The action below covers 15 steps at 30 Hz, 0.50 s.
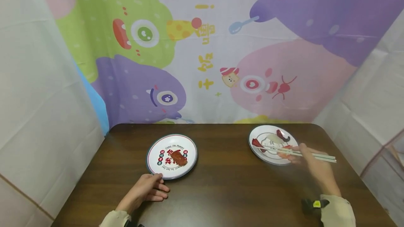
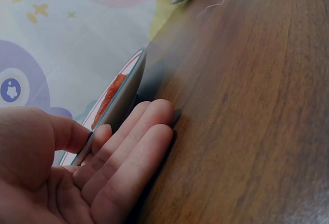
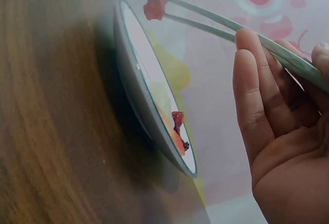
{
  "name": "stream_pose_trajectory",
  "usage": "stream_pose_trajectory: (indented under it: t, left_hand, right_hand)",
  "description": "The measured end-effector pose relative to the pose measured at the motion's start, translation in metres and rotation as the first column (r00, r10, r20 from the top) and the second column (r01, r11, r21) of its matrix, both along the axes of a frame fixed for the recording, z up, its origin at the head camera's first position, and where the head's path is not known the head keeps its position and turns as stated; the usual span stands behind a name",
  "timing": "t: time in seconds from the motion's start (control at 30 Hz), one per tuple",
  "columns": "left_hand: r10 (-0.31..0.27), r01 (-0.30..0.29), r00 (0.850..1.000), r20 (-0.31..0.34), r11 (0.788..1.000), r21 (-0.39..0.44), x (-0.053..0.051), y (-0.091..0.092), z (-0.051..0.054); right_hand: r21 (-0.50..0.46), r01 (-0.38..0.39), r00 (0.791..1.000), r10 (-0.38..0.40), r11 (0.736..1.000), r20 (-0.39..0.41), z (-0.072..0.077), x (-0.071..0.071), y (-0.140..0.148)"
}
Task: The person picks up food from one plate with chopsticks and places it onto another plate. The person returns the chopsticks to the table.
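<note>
My left hand (image 1: 148, 190) pinches the near rim of the left plate (image 1: 154, 151), thumb on top and index finger beneath; its other fingers stretch out over the table. A browned, reddish-brown piece of food (image 1: 179, 157) lies on that plate. In my right hand (image 1: 315, 167) is a pair of pale green chopsticks (image 3: 211, 18). Their tips hold a small red piece of food (image 3: 154, 9), which the right wrist view shows raised above the right plate (image 3: 136, 64). On this plate lie an orange-red slice (image 1: 285, 153), a dark red curved piece (image 1: 282, 136) and a pale piece (image 3: 161, 96).
Both plates stand on a dark brown wooden table (image 1: 221, 192). A curtain with cartoon monsters (image 1: 208, 62) hangs right behind the table's back edge. Pale sheets (image 1: 41, 97) close off the left and right sides.
</note>
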<state>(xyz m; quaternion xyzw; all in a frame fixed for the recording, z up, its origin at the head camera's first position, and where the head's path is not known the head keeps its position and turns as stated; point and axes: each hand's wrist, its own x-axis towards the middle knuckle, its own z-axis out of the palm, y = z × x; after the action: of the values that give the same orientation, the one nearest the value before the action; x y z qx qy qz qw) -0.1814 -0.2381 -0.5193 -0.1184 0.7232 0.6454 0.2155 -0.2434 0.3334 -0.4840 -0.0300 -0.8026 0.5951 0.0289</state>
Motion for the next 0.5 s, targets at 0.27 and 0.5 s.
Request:
stream_pose_trajectory:
  t: [0.27,0.5]
  left_hand:
    - [-0.007,0.007,1.000,0.003,1.000,0.012,-0.0007,-0.0010,-0.0014]
    - [0.004,-0.004,1.000,0.007,1.000,0.009,-0.0002,-0.0006,-0.0018]
  right_hand:
    - [0.161,0.014,0.999,-0.007,0.987,-0.045,0.0024,0.0007,-0.0001]
    - [0.148,-0.026,1.000,0.025,0.989,0.012,0.0063,-0.0012,-0.0021]
